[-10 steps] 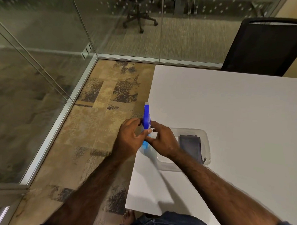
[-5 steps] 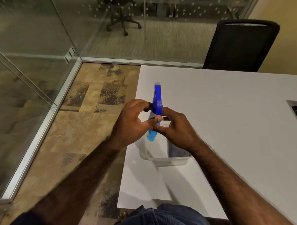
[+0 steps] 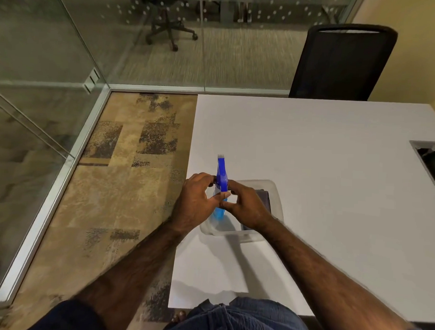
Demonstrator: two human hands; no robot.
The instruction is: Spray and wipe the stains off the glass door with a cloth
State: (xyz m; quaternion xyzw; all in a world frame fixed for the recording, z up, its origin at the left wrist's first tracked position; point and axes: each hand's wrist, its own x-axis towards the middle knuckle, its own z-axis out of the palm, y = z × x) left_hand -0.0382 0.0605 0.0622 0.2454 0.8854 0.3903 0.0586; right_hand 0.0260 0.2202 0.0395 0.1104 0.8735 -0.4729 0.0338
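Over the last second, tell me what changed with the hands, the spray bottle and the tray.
Little changed. Both hands, left hand and right hand, keep hold of the blue spray bottle at its head, above the clear tray. Mostly the view swung, so the bottle and hands now sit over the tray's left part. The dark cloth still lies in the tray, on the white table. Nothing was let go.
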